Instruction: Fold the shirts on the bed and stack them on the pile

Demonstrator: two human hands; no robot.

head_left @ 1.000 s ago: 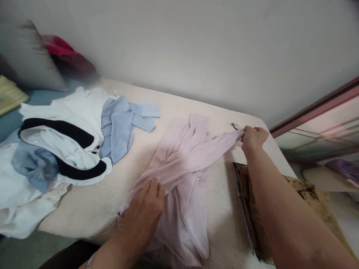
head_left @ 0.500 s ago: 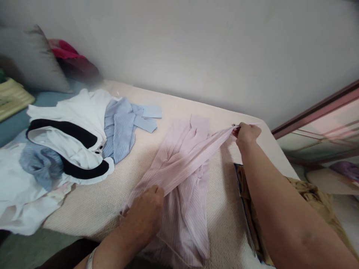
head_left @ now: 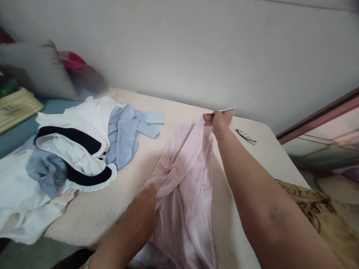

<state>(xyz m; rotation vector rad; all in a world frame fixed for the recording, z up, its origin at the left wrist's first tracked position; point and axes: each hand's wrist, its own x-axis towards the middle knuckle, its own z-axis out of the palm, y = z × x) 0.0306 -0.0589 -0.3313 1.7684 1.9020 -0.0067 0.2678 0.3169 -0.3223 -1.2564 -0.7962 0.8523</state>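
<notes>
Pinching the sleeve (head_left: 190,153) of a pink striped shirt (head_left: 193,220) at frame centre, the right hand (head_left: 221,121) has fingers closed around it, while the left hand (head_left: 141,213), lower centre, touches the shirt, grip hidden; judged partway: sleeve laid along body, rumples left unsmoothed.

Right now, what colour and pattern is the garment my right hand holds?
The garment is pale pink with fine stripes, clearest in the head view.

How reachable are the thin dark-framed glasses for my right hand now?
Probably yes: the glasses lie uncovered near your right hand, though it would likely have to release the pink striped garment first.
</notes>
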